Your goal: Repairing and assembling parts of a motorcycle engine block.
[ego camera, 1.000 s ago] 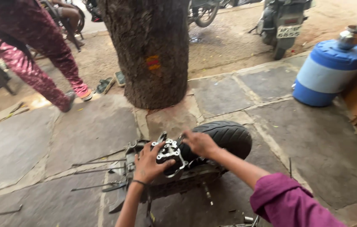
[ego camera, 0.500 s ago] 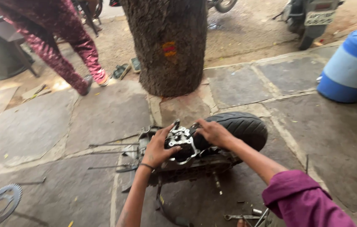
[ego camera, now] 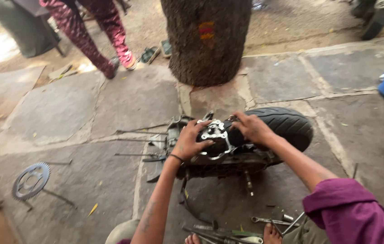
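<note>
A dismantled scooter engine block with a silvery metal cover plate [ego camera: 214, 138] lies on the grey stone paving [ego camera: 124, 104] at the centre of the frame, its black rubber tyre [ego camera: 284, 124] still attached and pointing toward the right. The left hand [ego camera: 188, 141] lies over the left side of the silvery plate, fingers curled down around its edge in a loose grasp. The right hand [ego camera: 251, 128] rests on the upper right of the plate where it meets the tyre, fingers bent and pressing on the metal; whether it grips a part there cannot be told. The engine thus sits directly beneath and between both hands. Thin long metal rods [ego camera: 140, 131] lie on the paving just left of the engine. A round toothed steel sprocket [ego camera: 31, 180] lies well apart at the lower left. Spanners and small steel tools [ego camera: 269, 220] are scattered at the bottom centre, near a bare foot. A rough brown tree trunk [ego camera: 205, 40] stands at the top centre, and another person's legs in patterned magenta trousers [ego camera: 90, 31] appear at the upper left.
</note>
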